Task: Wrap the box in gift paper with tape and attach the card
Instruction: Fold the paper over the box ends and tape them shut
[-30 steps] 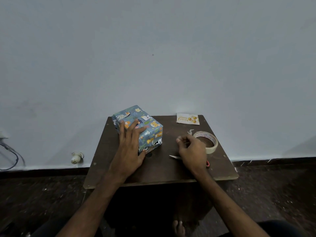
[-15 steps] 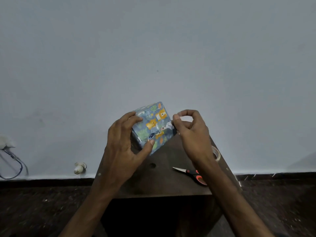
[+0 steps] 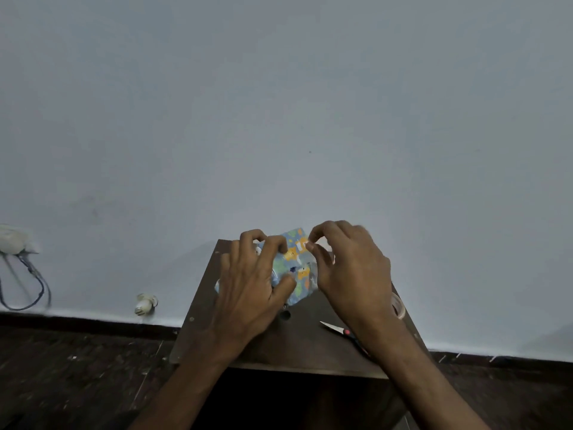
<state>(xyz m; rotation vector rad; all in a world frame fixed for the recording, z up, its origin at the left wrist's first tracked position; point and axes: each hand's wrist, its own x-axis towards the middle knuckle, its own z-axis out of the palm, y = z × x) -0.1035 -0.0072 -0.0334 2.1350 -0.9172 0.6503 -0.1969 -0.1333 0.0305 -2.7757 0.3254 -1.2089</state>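
Box (image 3: pixel 296 262), small and wrapped in blue gift paper printed with orange animals, sits tilted between your 2 hands over the far half of the small dark brown wooden table (image 3: pixel 304 339). Its lowest corner points down at the tabletop; whether it touches the wood I cannot tell.

Your left hand (image 3: pixel 251 283) grips the box from the left, fingers curled over the top edge and the thumb pressed on the near face. Your right hand (image 3: pixel 350 274) is at the upper right edge of the box, with thumb and forefinger pinched together on the paper and the other fingers loosely curled. Whether a strip of tape lies under that pinch is too small to tell.

On the table near your right wrist lie scissors with a red-orange handle (image 3: pixel 336 328), blade tips pointing left and the handles mostly hidden by your forearm. A pale roll of tape (image 3: pixel 398 305) shows just behind the same wrist, at the table's right edge.

The table stands against a plain pale grey wall (image 3: pixel 279 119) on a dark floor (image 3: pixel 77 367). At the wall's foot to the left sits a small white fitting (image 3: pixel 145 304), and further left a dark cable (image 3: pixel 31 283) hangs in a loop.
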